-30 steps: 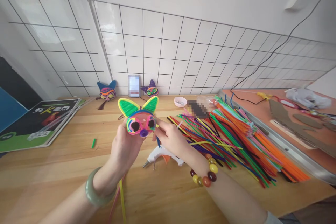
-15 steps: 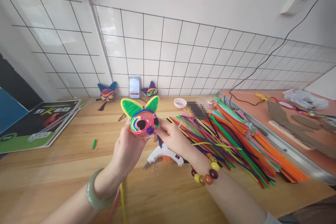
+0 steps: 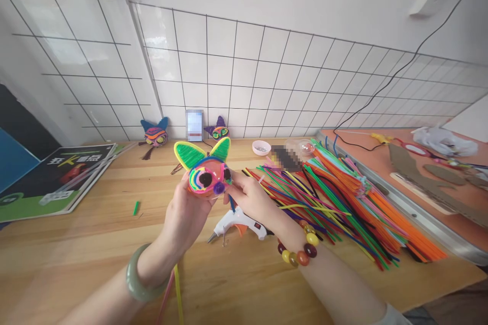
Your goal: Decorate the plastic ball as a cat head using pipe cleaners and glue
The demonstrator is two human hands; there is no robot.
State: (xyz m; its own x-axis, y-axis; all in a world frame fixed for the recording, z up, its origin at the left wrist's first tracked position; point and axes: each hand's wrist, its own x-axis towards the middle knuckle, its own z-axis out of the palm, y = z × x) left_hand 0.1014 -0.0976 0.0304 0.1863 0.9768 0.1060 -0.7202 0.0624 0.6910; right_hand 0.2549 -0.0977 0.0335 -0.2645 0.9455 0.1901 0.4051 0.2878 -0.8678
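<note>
Between my two hands, above the table, is a pipe-cleaner animal mask (image 3: 209, 175) with green ears edged in yellow, dark eyes and a purple nose. My left hand (image 3: 186, 216) grips its lower left side, fingers closed behind it. My right hand (image 3: 247, 195) pinches its lower right edge. A blue pipe cleaner (image 3: 232, 204) hangs down by the right fingers; whether it is joined to the mask I cannot tell. Just below lies a white glue gun (image 3: 238, 219), its nozzle pointing left.
Many coloured pipe cleaners (image 3: 328, 203) spread over the table's right side. Two finished masks (image 3: 155, 133) and a phone (image 3: 194, 126) lean at the wall. A pink bowl (image 3: 261, 148) stands at the back, a book (image 3: 57, 175) lies left, and a green piece (image 3: 136, 208) lies nearby.
Almost nothing differs. The camera view has shifted slightly, and both hands keep the mask in the same hold.
</note>
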